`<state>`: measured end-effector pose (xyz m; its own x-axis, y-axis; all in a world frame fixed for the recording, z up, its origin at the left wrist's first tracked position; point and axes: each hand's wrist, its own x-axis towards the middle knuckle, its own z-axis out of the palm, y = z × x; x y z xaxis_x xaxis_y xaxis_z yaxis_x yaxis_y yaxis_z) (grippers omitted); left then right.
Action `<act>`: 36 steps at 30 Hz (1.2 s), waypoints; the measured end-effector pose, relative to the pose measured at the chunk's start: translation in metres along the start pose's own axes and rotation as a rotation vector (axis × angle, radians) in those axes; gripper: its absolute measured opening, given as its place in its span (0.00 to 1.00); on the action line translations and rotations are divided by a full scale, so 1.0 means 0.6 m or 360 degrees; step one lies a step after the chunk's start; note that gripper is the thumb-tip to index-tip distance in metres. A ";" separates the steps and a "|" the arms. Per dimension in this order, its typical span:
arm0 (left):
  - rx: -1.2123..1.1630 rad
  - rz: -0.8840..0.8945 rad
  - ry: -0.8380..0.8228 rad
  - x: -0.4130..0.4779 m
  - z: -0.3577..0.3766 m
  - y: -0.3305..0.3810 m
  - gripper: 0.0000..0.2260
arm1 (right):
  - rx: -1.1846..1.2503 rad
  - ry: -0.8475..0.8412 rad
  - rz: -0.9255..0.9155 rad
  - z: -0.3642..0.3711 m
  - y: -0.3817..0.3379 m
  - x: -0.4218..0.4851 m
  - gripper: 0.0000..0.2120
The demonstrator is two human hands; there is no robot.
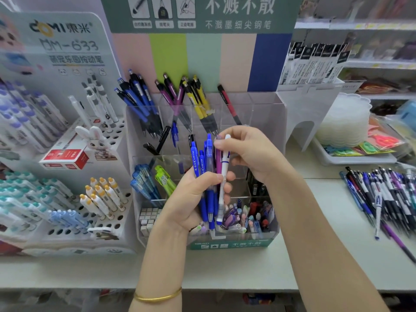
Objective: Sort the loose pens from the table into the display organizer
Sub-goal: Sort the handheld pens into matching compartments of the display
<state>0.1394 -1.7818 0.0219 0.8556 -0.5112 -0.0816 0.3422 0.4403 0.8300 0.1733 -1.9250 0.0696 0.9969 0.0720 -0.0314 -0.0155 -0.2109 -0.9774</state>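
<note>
Pale shop counter [247, 271]: before the clear display organizer [265, 113], my left hand [191, 199] grips a bundle of blue pens [195, 158]; my right hand [252, 152] pinches the top of a white pen [224, 167].

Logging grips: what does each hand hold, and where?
The left hand grips a bundle of pens round their lower barrels; the right hand pinches the white pen at its top end.

Surface: pale table [315, 266].
Centre: clear display organizer [227, 244], standing upright.
Right: loose pens [387, 194], heaped.
Left: white pen rack [67, 240], beside organizer.
</note>
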 end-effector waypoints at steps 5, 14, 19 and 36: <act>0.0134 0.0076 0.0184 -0.006 -0.018 0.013 0.10 | 0.0465 0.0361 -0.0342 0.020 -0.064 0.042 0.05; -0.0085 0.0227 0.0282 -0.010 -0.032 0.052 0.13 | -0.0117 0.0885 -0.1233 0.087 -0.128 0.132 0.04; -0.0186 0.0227 0.0209 -0.011 -0.036 0.059 0.14 | -0.0680 0.0751 -0.1099 0.110 -0.119 0.165 0.10; -0.0096 0.0243 0.0105 -0.002 -0.047 0.033 0.19 | -0.0357 0.0369 -0.0264 0.051 -0.036 0.019 0.14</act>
<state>0.1560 -1.7517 0.0231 0.9223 -0.3864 0.0056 0.2271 0.5537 0.8011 0.1828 -1.8901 0.0840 0.9759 -0.0944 0.1969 0.1393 -0.4254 -0.8942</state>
